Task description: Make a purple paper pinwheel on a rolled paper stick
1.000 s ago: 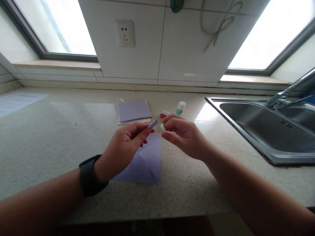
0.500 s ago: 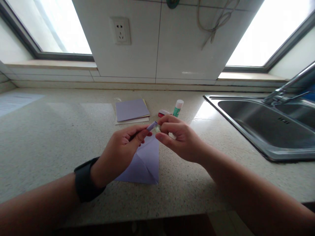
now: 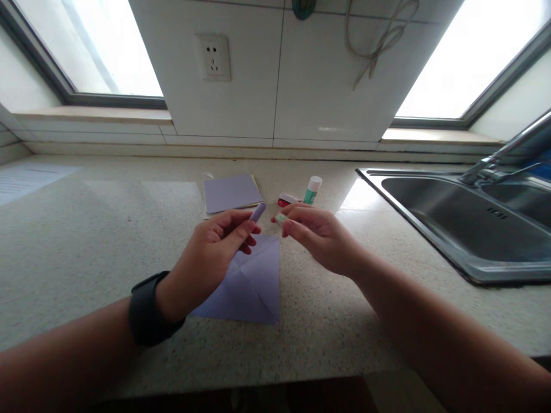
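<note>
The left hand pinches a slim lilac paper roll pointing up-right, while right-hand fingers grip a small pale-green glue stick over the speckled worktop.

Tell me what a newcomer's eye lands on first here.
First, the two hands meeting mid-counter: the left hand pinches a small rolled lilac paper tube, and the right hand holds a small pale green piece just beside its tip. Below them a creased lilac sheet lies flat on the speckled counter. The steel sink sits to the right.
</note>
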`<state>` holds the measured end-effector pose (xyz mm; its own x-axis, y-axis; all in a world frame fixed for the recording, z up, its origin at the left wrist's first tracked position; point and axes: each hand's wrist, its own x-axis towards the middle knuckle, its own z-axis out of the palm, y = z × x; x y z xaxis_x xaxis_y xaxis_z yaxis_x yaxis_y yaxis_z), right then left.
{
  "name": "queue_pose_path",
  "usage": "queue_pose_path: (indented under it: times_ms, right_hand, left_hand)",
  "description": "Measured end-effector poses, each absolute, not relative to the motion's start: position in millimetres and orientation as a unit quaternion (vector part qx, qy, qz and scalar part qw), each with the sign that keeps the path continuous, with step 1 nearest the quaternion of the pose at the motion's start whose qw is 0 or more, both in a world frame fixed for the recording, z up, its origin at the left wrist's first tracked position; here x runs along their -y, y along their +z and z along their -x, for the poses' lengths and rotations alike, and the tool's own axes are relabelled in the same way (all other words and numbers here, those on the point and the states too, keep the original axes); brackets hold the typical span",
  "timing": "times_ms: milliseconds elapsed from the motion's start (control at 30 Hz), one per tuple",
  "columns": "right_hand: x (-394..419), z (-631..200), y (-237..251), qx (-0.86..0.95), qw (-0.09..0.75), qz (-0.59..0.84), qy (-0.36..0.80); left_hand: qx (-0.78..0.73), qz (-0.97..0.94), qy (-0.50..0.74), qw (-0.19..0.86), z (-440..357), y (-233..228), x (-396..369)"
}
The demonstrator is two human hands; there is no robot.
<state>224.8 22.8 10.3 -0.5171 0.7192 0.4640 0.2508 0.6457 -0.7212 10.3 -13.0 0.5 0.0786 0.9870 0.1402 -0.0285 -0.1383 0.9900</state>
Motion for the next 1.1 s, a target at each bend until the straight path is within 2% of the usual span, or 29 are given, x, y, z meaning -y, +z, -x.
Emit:
queue_pose_path:
  times_ms: [267,467,667,767,833,900,967,1100]
  right_hand:
    - [-40.4,-230.1,-11.6,0.91,0.207,0.326,0.151]
    - [-43.5,-230.8,-12.7,0.92,0.146,0.33,0.152]
    - [-42.7,-230.9,-10.0,0.912,0.148,0.349,0.157]
    - [-39.6,-233.6,-3.6,0.879,0.24,0.371,0.18]
    - [-35.0,-235.9,3.7,0.852,0.319,0.372,0.182]
    - [-28.6,-237.1,11.8,0.858,0.355,0.338,0.156]
    - [-21.6,-235.9,18.6,0.896,0.33,0.277,0.106]
    - [-12.2,-227.8,23.0,0.95,0.228,0.207,0.044]
  left_hand:
    - [-0.432,-0.442,0.585,0.525,-7.7,1.7,3.8]
    - [-0.437,-0.431,0.585,0.531,-9.5,4.4,4.6]
    - [-0.431,-0.432,0.569,0.552,-10.6,4.1,7.1]
    - [-0.44,-0.484,0.524,0.545,-9.2,8.4,9.1]
    - [-0.45,-0.569,0.447,0.524,-7.5,13.2,10.9]
    - [-0.457,-0.646,0.355,0.498,-5.9,17.9,13.1]
    - [-0.46,-0.695,0.292,0.47,-4.9,21.1,15.4]
    - [-0.451,-0.759,0.248,0.4,-4.8,22.6,19.2]
